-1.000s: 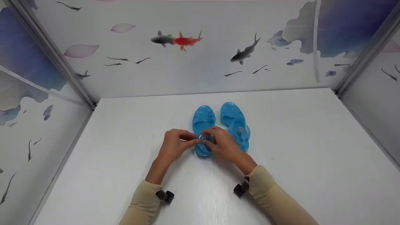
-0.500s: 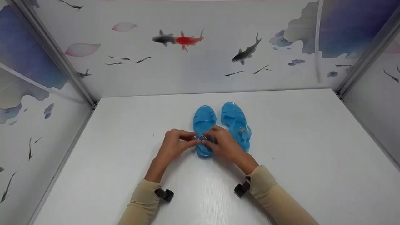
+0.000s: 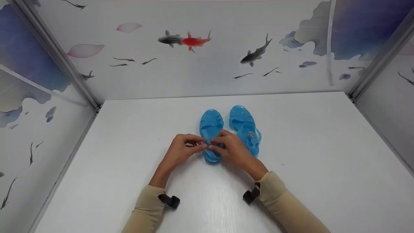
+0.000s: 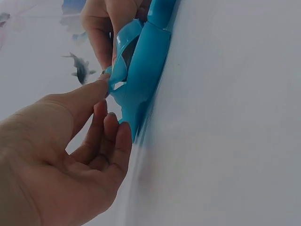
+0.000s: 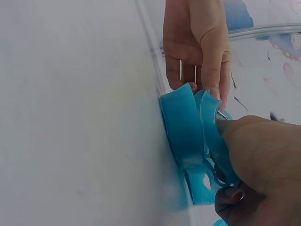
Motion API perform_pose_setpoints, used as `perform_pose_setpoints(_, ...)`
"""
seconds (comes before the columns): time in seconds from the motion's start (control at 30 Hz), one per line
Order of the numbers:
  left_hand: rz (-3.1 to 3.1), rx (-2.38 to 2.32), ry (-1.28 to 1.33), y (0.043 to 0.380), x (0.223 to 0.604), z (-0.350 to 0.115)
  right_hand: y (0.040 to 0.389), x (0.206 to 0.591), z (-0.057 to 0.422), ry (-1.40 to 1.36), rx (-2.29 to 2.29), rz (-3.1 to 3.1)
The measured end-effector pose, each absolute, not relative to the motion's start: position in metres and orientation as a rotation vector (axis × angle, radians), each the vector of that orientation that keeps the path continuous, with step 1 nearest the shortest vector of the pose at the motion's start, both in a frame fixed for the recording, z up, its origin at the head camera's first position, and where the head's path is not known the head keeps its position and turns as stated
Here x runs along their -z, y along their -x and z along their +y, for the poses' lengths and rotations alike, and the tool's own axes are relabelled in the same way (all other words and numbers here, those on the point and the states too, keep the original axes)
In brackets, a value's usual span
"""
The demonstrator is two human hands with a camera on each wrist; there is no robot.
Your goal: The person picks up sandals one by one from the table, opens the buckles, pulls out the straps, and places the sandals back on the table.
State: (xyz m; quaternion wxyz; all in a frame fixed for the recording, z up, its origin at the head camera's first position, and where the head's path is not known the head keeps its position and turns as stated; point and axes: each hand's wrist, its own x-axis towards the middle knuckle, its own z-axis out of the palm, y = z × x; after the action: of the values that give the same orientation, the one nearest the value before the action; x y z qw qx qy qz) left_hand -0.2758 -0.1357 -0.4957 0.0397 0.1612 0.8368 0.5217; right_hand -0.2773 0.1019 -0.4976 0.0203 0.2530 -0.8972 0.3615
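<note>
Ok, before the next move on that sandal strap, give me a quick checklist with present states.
1. Left hand pinching the strap: ok.
2. Right hand pinching at the buckle: ok.
3. Buckle in plain sight from the head view: not ok, mostly covered.
4. Strap fully through the buckle: cannot tell.
5. Handled sandal resting on the table: ok.
6. Other sandal clear of the right hand: cannot tell, they overlap in the head view.

Metal buckle (image 5: 222,114) mostly hidden behind fingertips (image 5: 226,126)
</note>
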Motion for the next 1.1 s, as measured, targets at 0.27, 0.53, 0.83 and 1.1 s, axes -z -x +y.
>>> perform_pose_setpoints(0.27,2.629,-1.560,-0.479,0.277,0.498,-0.134,0.277,0.497,0.099,-0.781,-1.076,-2.807)
perform_pose_setpoints(0.53,2.632,-1.582,-0.408,0.276,0.498,-0.129,0.274,0.495,0.095,-0.696,-1.084,-2.714)
perform_pose_setpoints(0.83,2.536,-1.721,-0.267,0.271,0.498,-0.124,0.265,0.493,0.087,-0.581,-1.037,-2.581)
perform_pose_setpoints(1.1,2.502,-1.742,-0.188,0.271,0.500,-0.121,0.263,0.491,0.086,-0.529,-1.022,-2.627)
